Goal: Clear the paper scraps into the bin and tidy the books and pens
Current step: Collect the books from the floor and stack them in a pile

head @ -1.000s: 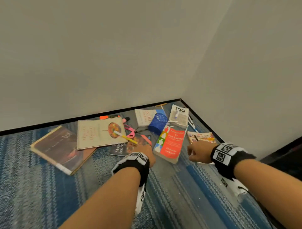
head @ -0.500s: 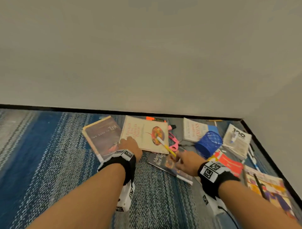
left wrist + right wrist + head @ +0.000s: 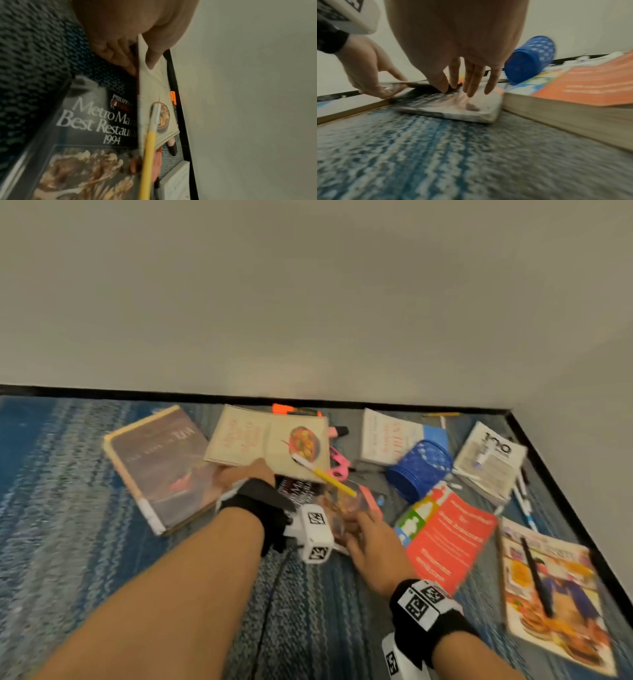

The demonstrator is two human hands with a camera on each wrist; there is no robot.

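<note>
My left hand [image 3: 246, 473] pinches the near edge of a cream cookbook [image 3: 260, 436], thumb on its cover and fingers beneath in the left wrist view [image 3: 140, 65]. A yellow pen [image 3: 325, 474] lies across that cookbook's corner. Partly under it sits a dark restaurant guide [image 3: 85, 128]. My right hand [image 3: 363, 522] reaches over the guide [image 3: 453, 109] with straight, spread fingers [image 3: 471, 83] at its cover. It holds nothing. A blue mesh pen holder [image 3: 421, 470] lies on its side to the right.
On the blue carpet lie a brown book [image 3: 161, 467] at left, a red book [image 3: 448, 535] beside my right hand, and a magazine [image 3: 555, 594] with a black pen on it. A white book [image 3: 387, 436], pink scissors [image 3: 339, 465] and an orange highlighter [image 3: 284, 408] lie near the wall.
My left hand has shifted right from the brown book to the cream cookbook and taken hold of its edge. My right hand has straightened its fingers over the dark guide.
</note>
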